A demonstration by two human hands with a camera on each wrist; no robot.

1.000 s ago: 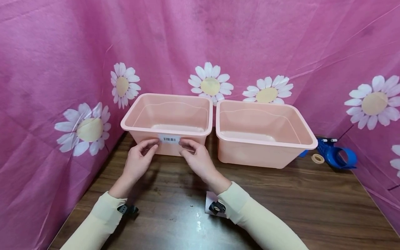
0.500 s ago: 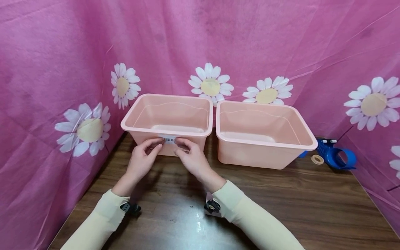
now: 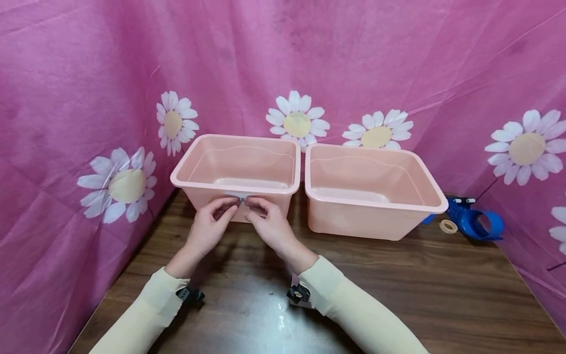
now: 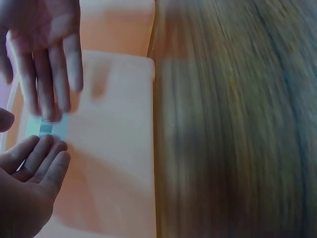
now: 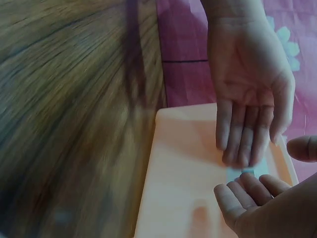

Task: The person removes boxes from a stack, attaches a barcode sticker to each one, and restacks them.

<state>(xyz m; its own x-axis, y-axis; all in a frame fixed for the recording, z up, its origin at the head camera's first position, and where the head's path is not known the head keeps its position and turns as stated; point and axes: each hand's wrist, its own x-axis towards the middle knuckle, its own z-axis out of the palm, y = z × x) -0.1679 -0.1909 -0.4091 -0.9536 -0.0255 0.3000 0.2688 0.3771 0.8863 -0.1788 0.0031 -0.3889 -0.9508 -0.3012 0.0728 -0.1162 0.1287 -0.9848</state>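
Pink cloth (image 3: 239, 59) with printed daisies stands behind and on both sides of my brown wood-grain table (image 3: 398, 290). Two peach bins sit side by side with mouths up: the right bin (image 3: 353, 219), skewed a little, and the left bin (image 3: 283, 202), just beside it. The left bin's long axis runs left to right and its front wall faces me.

Both my hands are at that wall. Left hand (image 3: 208, 223): fingers extended, thumb apart, grasping nothing. Right hand (image 3: 274, 228): the same, mirrored. The fingertips of both lie over the label.

Blue tape dispenser (image 3: 477, 221) at the far right, beyond the right bin.

Label (image 4: 58, 129): pale, on the left bin's front wall just under the rim, facing me, long axis parallel to the rim. It bears a barcode (image 4: 45, 128); only a sliver shows between my fingertips. No lettering legible.

Tan ring (image 3: 448, 226) lies flat beside the dispenser.

Compared with one second ago: my fingertips were then at the label's two ends with the barcode exposed; now they nearly meet over its middle. Bins unmoved.
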